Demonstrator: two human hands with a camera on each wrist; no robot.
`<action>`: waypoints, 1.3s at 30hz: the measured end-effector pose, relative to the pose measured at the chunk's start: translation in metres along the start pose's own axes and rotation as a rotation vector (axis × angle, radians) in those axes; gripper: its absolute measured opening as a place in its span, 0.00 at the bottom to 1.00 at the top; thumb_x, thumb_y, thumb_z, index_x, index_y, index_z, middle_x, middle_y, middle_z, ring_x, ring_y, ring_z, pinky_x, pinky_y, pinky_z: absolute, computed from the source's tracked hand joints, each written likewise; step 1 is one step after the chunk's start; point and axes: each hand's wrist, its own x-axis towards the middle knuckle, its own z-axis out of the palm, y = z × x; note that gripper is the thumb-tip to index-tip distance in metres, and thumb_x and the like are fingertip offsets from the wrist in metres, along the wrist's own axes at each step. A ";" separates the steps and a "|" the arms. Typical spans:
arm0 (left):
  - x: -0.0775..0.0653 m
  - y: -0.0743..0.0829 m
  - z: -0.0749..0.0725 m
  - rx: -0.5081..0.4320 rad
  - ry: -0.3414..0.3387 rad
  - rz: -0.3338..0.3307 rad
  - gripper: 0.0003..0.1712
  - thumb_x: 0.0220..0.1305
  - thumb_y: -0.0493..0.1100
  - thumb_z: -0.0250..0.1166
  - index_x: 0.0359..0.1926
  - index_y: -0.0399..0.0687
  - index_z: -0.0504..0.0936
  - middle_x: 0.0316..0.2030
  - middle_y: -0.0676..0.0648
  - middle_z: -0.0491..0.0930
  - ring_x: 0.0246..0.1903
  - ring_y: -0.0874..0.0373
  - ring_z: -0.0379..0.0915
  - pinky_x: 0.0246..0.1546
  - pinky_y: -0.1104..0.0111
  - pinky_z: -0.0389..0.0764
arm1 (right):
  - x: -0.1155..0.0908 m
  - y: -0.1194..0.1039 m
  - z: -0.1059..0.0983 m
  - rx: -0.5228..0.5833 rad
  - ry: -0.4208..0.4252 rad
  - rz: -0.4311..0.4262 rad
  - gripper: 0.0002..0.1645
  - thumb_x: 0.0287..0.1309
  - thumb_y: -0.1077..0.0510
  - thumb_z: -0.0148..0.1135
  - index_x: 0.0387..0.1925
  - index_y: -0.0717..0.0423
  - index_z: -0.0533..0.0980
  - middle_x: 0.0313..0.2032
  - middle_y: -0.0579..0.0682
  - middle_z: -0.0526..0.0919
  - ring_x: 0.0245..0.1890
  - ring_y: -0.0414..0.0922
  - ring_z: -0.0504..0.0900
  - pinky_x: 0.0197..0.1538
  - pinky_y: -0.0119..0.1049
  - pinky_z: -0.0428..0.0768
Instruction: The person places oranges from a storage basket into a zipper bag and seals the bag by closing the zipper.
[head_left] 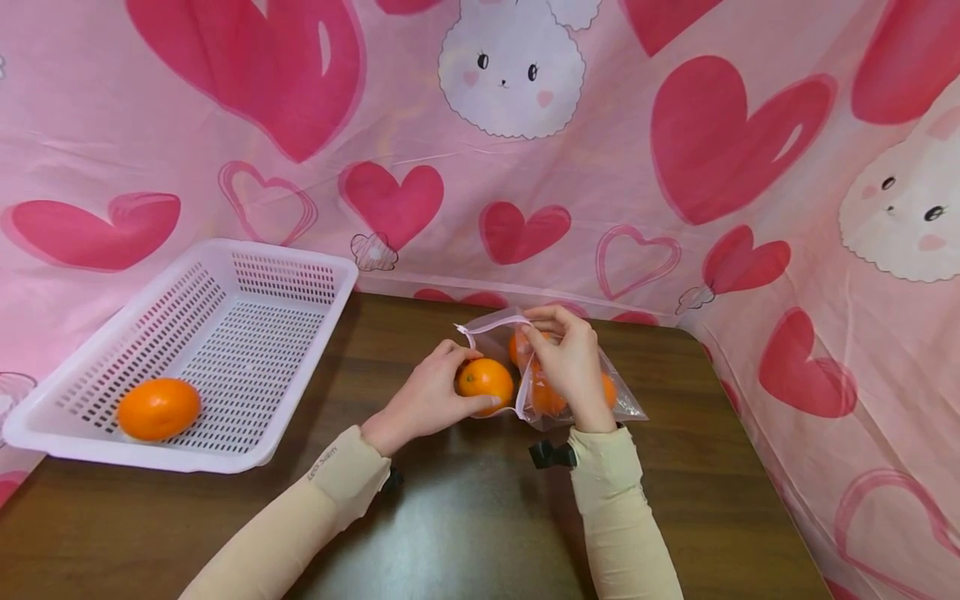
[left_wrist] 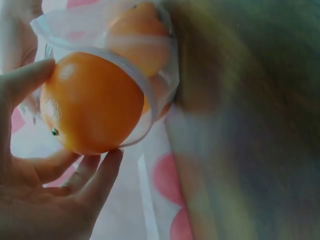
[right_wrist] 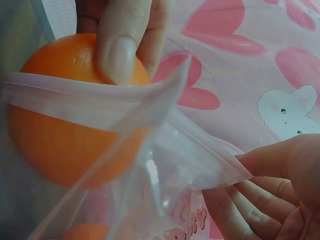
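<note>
My left hand (head_left: 431, 389) grips an orange (head_left: 486, 383) between thumb and fingers, right at the mouth of a clear zip bag (head_left: 626, 407). In the right wrist view the bag's pale zip rim (right_wrist: 75, 102) crosses in front of that orange, so its lower part is inside. My right hand (head_left: 567, 357) pinches the bag's edge (right_wrist: 235, 167) between thumb and fingers, and the mouth stands apart. Several more oranges (left_wrist: 140, 40) lie deeper in the bag, partly hidden by the right hand in the head view.
A white perforated plastic basket (head_left: 300, 358) stands at the left of the brown wooden table (head_left: 442, 517), with one orange (head_left: 159, 409) in its near end. A pink cloth (head_left: 420, 108) with hearts and rabbit faces hangs behind the table and along its right side.
</note>
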 end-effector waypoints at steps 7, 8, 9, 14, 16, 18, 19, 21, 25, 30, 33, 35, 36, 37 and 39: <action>0.000 0.002 0.006 0.085 0.071 0.033 0.30 0.58 0.61 0.74 0.52 0.43 0.85 0.37 0.51 0.78 0.37 0.55 0.69 0.40 0.64 0.73 | -0.001 0.000 0.001 -0.006 -0.001 0.003 0.10 0.63 0.64 0.70 0.46 0.59 0.84 0.38 0.53 0.89 0.36 0.48 0.88 0.39 0.29 0.84; 0.000 0.003 0.006 0.082 0.080 0.036 0.27 0.60 0.60 0.73 0.50 0.44 0.86 0.35 0.51 0.78 0.36 0.55 0.68 0.39 0.64 0.72 | -0.001 0.000 0.001 -0.004 -0.003 0.003 0.10 0.63 0.64 0.70 0.46 0.59 0.84 0.38 0.53 0.89 0.35 0.48 0.88 0.38 0.29 0.84; 0.001 0.004 0.006 0.070 0.087 0.040 0.24 0.61 0.57 0.72 0.49 0.45 0.87 0.34 0.50 0.79 0.35 0.55 0.68 0.38 0.64 0.72 | -0.001 0.000 0.001 -0.002 -0.004 0.005 0.10 0.63 0.64 0.70 0.46 0.59 0.84 0.38 0.53 0.89 0.34 0.49 0.88 0.36 0.29 0.84; 0.004 0.005 0.006 -0.024 0.052 0.030 0.18 0.65 0.49 0.71 0.51 0.43 0.87 0.34 0.48 0.82 0.32 0.55 0.73 0.36 0.62 0.76 | -0.002 0.001 0.001 -0.026 -0.004 0.014 0.10 0.63 0.62 0.70 0.46 0.56 0.85 0.37 0.51 0.89 0.30 0.46 0.88 0.28 0.31 0.82; 0.005 0.005 0.006 -0.030 0.014 0.013 0.20 0.66 0.47 0.71 0.55 0.41 0.85 0.40 0.46 0.84 0.36 0.52 0.78 0.41 0.61 0.79 | -0.002 0.001 0.002 -0.046 0.000 0.012 0.10 0.63 0.61 0.71 0.46 0.55 0.85 0.37 0.49 0.89 0.30 0.44 0.88 0.28 0.31 0.82; 0.005 0.005 0.008 -0.016 -0.031 -0.003 0.23 0.67 0.46 0.70 0.59 0.40 0.83 0.46 0.44 0.84 0.42 0.50 0.80 0.47 0.59 0.80 | -0.002 0.001 0.002 -0.060 0.004 0.008 0.10 0.63 0.61 0.71 0.46 0.54 0.85 0.37 0.49 0.89 0.31 0.44 0.88 0.30 0.30 0.82; 0.005 0.004 0.009 -0.007 -0.054 -0.010 0.24 0.68 0.45 0.69 0.61 0.39 0.81 0.50 0.43 0.84 0.45 0.49 0.81 0.51 0.58 0.80 | -0.002 0.001 0.002 -0.064 0.004 0.007 0.10 0.63 0.61 0.71 0.46 0.54 0.85 0.37 0.49 0.89 0.31 0.44 0.88 0.32 0.30 0.82; 0.005 0.005 0.012 0.009 -0.100 -0.017 0.26 0.68 0.44 0.68 0.64 0.38 0.78 0.56 0.41 0.82 0.49 0.48 0.80 0.56 0.57 0.78 | -0.002 0.001 0.002 -0.074 0.003 0.009 0.10 0.63 0.60 0.71 0.46 0.53 0.85 0.37 0.49 0.89 0.32 0.45 0.88 0.34 0.30 0.82; 0.004 0.007 0.015 0.049 -0.144 -0.004 0.29 0.68 0.42 0.69 0.67 0.36 0.75 0.58 0.39 0.78 0.53 0.46 0.78 0.59 0.55 0.76 | -0.002 0.001 0.002 -0.073 0.000 0.010 0.10 0.64 0.60 0.71 0.47 0.53 0.85 0.38 0.50 0.89 0.34 0.48 0.88 0.37 0.29 0.83; 0.004 0.007 0.019 0.063 -0.157 0.036 0.30 0.64 0.39 0.72 0.64 0.33 0.76 0.55 0.36 0.74 0.48 0.46 0.75 0.56 0.57 0.77 | -0.003 0.001 0.003 -0.063 -0.014 0.003 0.10 0.64 0.59 0.70 0.47 0.53 0.85 0.38 0.50 0.89 0.29 0.46 0.87 0.28 0.31 0.82; 0.004 0.004 0.022 0.039 -0.160 0.054 0.29 0.61 0.39 0.74 0.60 0.34 0.75 0.52 0.39 0.76 0.44 0.48 0.77 0.52 0.58 0.78 | -0.003 0.001 0.003 -0.062 -0.030 -0.001 0.10 0.65 0.59 0.70 0.47 0.53 0.85 0.37 0.49 0.89 0.26 0.45 0.85 0.24 0.34 0.82; 0.005 0.003 0.025 0.024 -0.164 0.055 0.29 0.61 0.40 0.75 0.59 0.36 0.74 0.52 0.40 0.78 0.44 0.49 0.77 0.51 0.59 0.79 | -0.003 0.002 0.003 -0.051 -0.039 -0.001 0.10 0.65 0.59 0.69 0.47 0.53 0.84 0.38 0.49 0.89 0.24 0.46 0.85 0.22 0.36 0.82; 0.006 0.002 0.026 0.019 -0.166 0.056 0.30 0.61 0.41 0.75 0.59 0.36 0.73 0.52 0.41 0.79 0.44 0.49 0.77 0.51 0.58 0.79 | -0.003 0.002 0.003 -0.045 -0.041 0.001 0.10 0.65 0.59 0.69 0.47 0.53 0.84 0.37 0.49 0.88 0.23 0.47 0.84 0.21 0.37 0.82; 0.006 0.001 0.028 0.016 -0.171 0.050 0.32 0.61 0.43 0.75 0.60 0.35 0.72 0.53 0.40 0.78 0.44 0.49 0.77 0.51 0.58 0.79 | -0.003 0.002 0.003 -0.038 -0.044 0.004 0.10 0.65 0.59 0.69 0.47 0.52 0.84 0.38 0.49 0.88 0.23 0.48 0.84 0.20 0.38 0.82; 0.007 0.000 0.029 0.019 -0.185 0.027 0.36 0.61 0.46 0.75 0.64 0.35 0.71 0.54 0.39 0.76 0.45 0.49 0.77 0.52 0.59 0.79 | -0.003 0.002 0.003 -0.027 -0.053 0.011 0.10 0.66 0.59 0.69 0.48 0.52 0.84 0.38 0.49 0.88 0.21 0.50 0.84 0.19 0.40 0.81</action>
